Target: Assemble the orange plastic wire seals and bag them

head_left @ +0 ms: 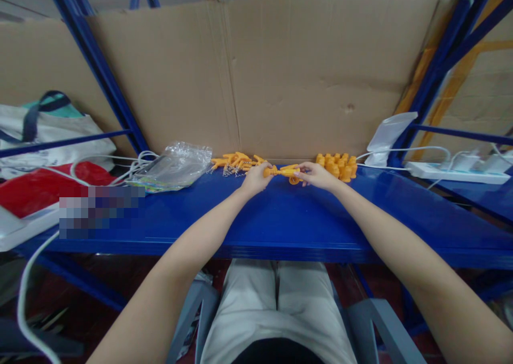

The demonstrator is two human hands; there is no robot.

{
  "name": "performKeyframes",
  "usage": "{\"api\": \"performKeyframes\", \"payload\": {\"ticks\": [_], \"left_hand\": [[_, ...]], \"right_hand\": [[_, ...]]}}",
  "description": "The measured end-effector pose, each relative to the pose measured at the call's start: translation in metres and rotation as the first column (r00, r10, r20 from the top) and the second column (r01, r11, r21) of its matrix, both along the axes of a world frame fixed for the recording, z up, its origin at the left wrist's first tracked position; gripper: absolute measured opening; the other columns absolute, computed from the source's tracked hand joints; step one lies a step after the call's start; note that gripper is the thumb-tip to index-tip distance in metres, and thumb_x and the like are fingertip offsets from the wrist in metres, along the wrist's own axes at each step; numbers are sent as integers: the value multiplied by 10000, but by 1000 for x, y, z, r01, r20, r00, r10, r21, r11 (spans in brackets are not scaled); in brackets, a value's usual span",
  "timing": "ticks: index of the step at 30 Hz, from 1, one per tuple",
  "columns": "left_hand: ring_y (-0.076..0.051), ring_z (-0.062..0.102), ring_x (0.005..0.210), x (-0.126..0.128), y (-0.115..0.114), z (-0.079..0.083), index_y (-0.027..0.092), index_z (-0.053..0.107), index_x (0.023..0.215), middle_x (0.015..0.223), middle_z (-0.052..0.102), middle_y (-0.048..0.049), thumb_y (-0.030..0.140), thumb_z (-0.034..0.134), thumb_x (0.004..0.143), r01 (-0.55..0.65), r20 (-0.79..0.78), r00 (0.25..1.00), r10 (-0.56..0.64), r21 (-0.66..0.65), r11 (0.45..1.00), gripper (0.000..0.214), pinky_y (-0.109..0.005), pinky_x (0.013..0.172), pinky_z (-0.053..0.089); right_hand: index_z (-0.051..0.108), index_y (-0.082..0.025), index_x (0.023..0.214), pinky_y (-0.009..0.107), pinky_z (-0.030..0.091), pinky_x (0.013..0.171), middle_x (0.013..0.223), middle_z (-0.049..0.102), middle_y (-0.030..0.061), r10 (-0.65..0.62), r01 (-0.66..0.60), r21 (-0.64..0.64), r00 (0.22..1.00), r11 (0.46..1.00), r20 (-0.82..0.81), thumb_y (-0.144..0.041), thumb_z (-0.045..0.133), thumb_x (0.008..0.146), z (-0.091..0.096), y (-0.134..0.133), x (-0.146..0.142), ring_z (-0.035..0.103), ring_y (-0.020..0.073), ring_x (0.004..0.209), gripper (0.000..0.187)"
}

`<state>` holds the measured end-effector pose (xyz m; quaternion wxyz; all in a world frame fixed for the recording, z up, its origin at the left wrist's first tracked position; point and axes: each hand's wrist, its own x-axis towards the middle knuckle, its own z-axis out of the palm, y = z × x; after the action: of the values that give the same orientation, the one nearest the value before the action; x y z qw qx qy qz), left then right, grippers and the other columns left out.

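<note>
In the head view, my left hand (256,180) is closed round the left end of an orange plastic piece (285,170) with a ridged, narrow middle. My right hand (319,176) pinches the right end of it between thumb and fingers. Whether it is one part or two joined parts, I cannot tell. A round orange part (294,180) shows just under it, close to my right fingertips. Behind my left hand lies a pile of orange plastic pieces (236,161) with small metal chains. Beyond my right hand, several orange knobbed pieces (336,166) stand upright in a group.
Everything rests on a blue table (288,219), backed by a cardboard sheet (280,75). Clear plastic bags (176,163) and white cables (138,163) lie left, near a red item (52,185). A white power strip (457,172) lies right, beside the blue frame post (433,80).
</note>
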<state>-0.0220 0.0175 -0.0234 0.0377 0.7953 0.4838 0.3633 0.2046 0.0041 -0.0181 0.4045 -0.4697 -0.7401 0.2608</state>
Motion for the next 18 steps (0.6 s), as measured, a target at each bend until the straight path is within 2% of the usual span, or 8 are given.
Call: {"api": "performKeyframes", "payload": {"ticks": [7, 11, 13, 15, 18], "left_hand": [[-192, 721, 838, 0, -1, 1, 174, 654, 1074, 924, 741, -64, 195, 653, 841, 5, -2, 1000, -5, 12, 1000, 234, -322, 818, 564], [-189, 721, 847, 1, -2, 1, 179, 657, 1059, 921, 745, -57, 213, 654, 846, 14, 4, 1000, -14, 18, 1000, 216, -320, 826, 563], [-188, 721, 843, 0, -2, 2, 180, 658, 1055, 920, 746, -57, 209, 653, 846, 18, 3, 1000, -18, 12, 1000, 211, -323, 826, 564], [-192, 723, 836, 0, -2, 3, 176, 659, 1054, 920, 745, -63, 205, 651, 846, 16, 0, 1000, -16, 6, 1000, 210, -331, 826, 564], [-200, 723, 839, 0, -3, 3, 175, 661, 1060, 925, 744, -69, 207, 645, 850, 15, -11, 1000, -15, 12, 1000, 213, -343, 829, 562]], "right_hand": [[634, -144, 942, 177, 474, 447, 748, 698, 33, -36, 37, -59, 999, 998, 26, -246, 620, 912, 8, -9, -6, 554, 69, 454, 107], [637, -128, 940, 201, 470, 483, 857, 725, 87, -144, 149, -22, 977, 989, 155, -274, 415, 1004, 17, -13, -3, 576, 84, 486, 273], [652, -124, 911, 218, 475, 533, 862, 731, 99, -235, 228, 57, 921, 972, 312, -240, 402, 996, 21, -13, 0, 611, 110, 542, 288], [670, -129, 842, 231, 472, 573, 786, 726, 90, -274, 268, 86, 821, 960, 500, -202, 453, 961, 23, -14, 3, 636, 139, 591, 258], [676, -138, 768, 239, 452, 542, 687, 701, 69, -170, 268, -33, 698, 963, 695, -209, 518, 921, 23, -15, 5, 625, 152, 561, 231]]}}
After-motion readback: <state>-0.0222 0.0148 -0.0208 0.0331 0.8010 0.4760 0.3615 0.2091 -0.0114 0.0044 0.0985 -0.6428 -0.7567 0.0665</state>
